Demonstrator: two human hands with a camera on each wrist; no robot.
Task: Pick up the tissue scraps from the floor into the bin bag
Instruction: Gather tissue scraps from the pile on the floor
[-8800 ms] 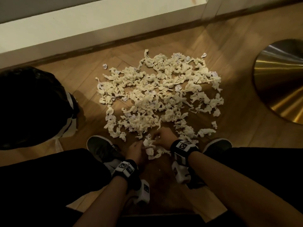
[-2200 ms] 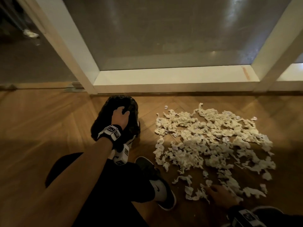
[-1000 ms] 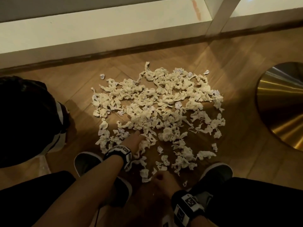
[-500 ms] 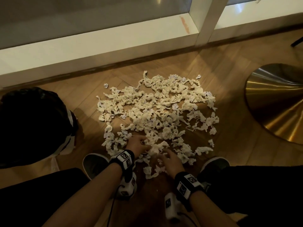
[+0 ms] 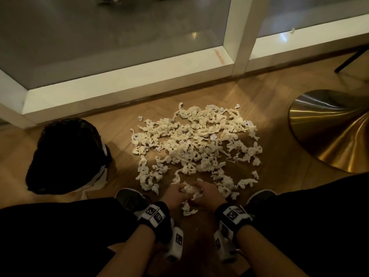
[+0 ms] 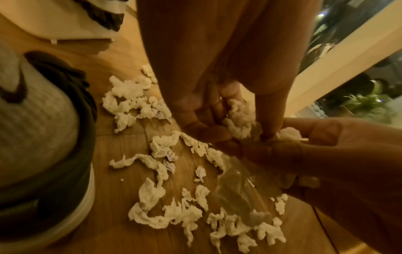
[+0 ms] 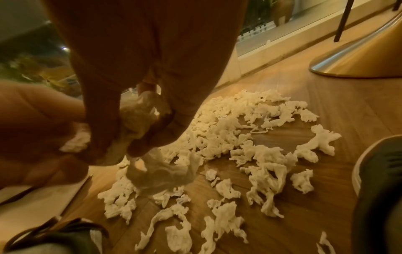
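A wide pile of white tissue scraps (image 5: 196, 145) covers the wooden floor ahead of me. At its near edge my left hand (image 5: 175, 195) and right hand (image 5: 207, 193) are cupped together around one bunch of tissue scraps (image 5: 189, 191), with a strand hanging below. In the left wrist view the left hand's fingers (image 6: 195, 123) curl round scraps (image 6: 239, 120). In the right wrist view the right hand's fingers (image 7: 152, 137) grip a wad (image 7: 139, 116). The black bin bag (image 5: 65, 154) stands on the floor at my left, beside the pile.
White window frame and sill (image 5: 127, 84) run along the far side. A brass conical stand base (image 5: 335, 132) sits on the floor at the right. My shoes (image 5: 129, 196) (image 5: 259, 195) flank the hands. Loose scraps (image 7: 267, 171) lie near the right shoe.
Both hands have come together at the near edge of the pile and gathered a bunch of scraps between them. Half a second ago they lay apart on the scraps.
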